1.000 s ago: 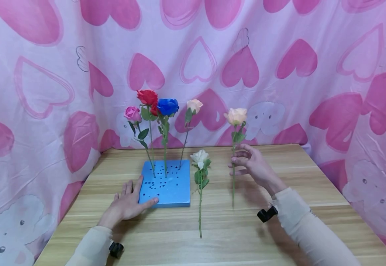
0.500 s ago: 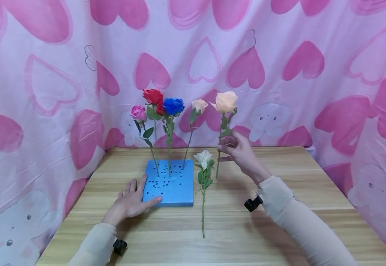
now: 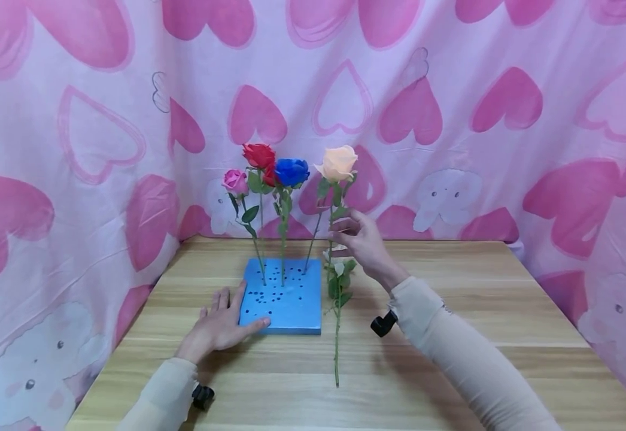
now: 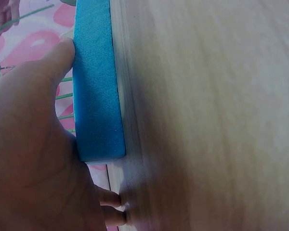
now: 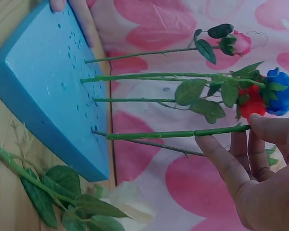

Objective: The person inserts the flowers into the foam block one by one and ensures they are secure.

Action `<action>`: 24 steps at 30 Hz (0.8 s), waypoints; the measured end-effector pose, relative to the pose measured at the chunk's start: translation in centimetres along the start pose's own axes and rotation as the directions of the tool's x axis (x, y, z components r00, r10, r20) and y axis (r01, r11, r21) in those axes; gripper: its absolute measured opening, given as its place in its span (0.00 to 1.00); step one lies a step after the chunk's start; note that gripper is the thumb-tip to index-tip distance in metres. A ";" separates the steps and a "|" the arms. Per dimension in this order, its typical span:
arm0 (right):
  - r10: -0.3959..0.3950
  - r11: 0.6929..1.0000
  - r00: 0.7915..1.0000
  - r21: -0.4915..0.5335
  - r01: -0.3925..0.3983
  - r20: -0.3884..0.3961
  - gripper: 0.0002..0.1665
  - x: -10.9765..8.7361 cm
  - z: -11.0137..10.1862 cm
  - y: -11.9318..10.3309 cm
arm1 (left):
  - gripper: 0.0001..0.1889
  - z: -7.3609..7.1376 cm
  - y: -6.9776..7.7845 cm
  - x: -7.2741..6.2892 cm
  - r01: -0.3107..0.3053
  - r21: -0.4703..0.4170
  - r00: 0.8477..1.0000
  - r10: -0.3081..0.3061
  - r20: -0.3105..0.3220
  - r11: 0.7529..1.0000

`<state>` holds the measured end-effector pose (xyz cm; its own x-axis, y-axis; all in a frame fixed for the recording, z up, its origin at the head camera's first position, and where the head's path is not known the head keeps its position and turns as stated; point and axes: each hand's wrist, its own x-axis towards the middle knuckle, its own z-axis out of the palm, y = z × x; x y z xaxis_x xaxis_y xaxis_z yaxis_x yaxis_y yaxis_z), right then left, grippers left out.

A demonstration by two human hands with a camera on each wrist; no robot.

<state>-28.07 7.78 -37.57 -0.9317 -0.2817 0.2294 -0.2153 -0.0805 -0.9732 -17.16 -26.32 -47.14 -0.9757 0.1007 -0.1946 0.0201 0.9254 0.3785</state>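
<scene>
Fingers and thumb of my right hand [image 3: 364, 245] pinch the stem of a peach rose [image 3: 339, 164], holding it upright at the right side of a blue foam block [image 3: 297, 314]. The right wrist view shows the stem's lower end [image 5: 113, 136] close over the holed face of the block. Spread out, my left hand [image 3: 218, 328] rests against the block's left side, its thumb on the front edge. Standing in the block are a pink rose [image 3: 235, 181], red bloom [image 3: 259, 155], blue rose [image 3: 292, 172] and a thin stem [image 3: 313, 244] whose bloom is hidden behind the peach rose.
A white rose [image 5: 130, 207] lies on the wooden table [image 3: 270, 389] right of the block, its stem toward the front; my right hand partly covers its bloom in the head view. A pink heart-patterned curtain [image 3: 340, 36] hangs behind and at both sides.
My right hand has carried the peach rose left, from the right of the white rose to the block's right edge. The left hand stays on the block; the head view has shifted slightly.
</scene>
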 end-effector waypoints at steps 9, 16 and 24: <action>0.025 1.000 1.000 0.012 -0.025 -0.006 0.23 1.1 1.7 1.2 | 0.66 -0.2 -0.1 0.2 0.007 0.006 1.000 -0.007 0.000 1.000; 0.044 0.999 0.999 0.027 -0.043 -0.032 0.18 1.8 3.2 2.5 | 0.66 -0.1 -0.2 0.2 0.015 0.012 1.000 -0.015 0.004 1.000; 0.028 0.999 0.998 0.027 -0.027 -0.047 0.19 2.4 4.5 3.6 | 0.66 -0.2 0.3 0.0 0.017 0.006 1.000 -0.017 0.005 1.000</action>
<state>-29.75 2.50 -40.45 -0.9501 -0.2387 0.2009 -0.1820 -0.0990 -0.9783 -17.21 -26.13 -46.87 -0.9749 0.0865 -0.2053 0.0046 0.9291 0.3697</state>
